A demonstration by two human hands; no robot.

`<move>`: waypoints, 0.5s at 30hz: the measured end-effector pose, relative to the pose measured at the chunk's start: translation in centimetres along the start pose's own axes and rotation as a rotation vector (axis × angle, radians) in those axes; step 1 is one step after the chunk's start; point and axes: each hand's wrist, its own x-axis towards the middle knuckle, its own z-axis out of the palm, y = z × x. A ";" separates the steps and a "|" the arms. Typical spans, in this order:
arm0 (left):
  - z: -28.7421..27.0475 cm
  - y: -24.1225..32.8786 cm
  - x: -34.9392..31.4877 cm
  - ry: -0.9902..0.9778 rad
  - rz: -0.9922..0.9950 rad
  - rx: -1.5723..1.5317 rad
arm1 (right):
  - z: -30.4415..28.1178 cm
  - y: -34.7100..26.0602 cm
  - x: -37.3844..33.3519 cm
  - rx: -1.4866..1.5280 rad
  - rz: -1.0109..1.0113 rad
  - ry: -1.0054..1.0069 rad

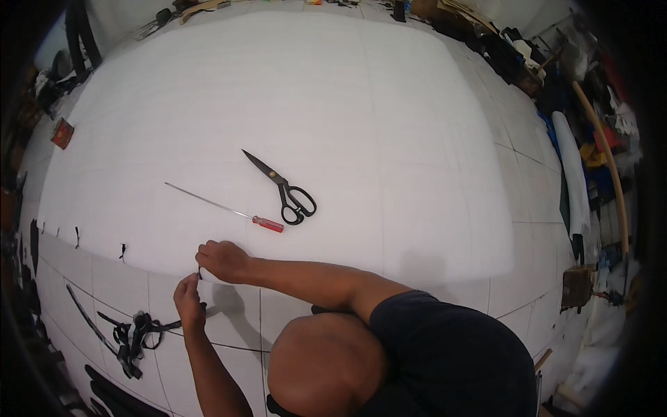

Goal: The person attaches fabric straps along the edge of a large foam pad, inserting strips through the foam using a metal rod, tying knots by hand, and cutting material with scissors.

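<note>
Both hands are working at the near edge of the big white foam sheet [278, 125] lying on the tiled floor [229, 320]. The right hand [221, 260] is curled closed on the foam's rim, pinching a short black strap piece [199, 272], and the left hand [187, 295] is pinching closed just below it — same little strap, as far as I can tell. Judging by the other black ties [122, 251] along that edge, keeping spacing even and pulling snug without tearing foam seems key. Scissors [285, 189] and a red-handled screwdriver [229, 208] are lying on the foam nearby — handy.
</note>
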 end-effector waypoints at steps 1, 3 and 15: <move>-0.3 -0.6 0.0 0.000 0.000 0.003 | -0.1 0.1 0.1 -0.034 -0.037 0.043; -1.0 -1.9 -0.2 0.145 0.078 0.012 | -0.1 -0.3 0.3 -0.066 -0.073 0.088; 0.2 4.3 0.6 0.056 -0.250 0.068 | -0.7 -1.0 -1.7 -0.235 -0.080 0.007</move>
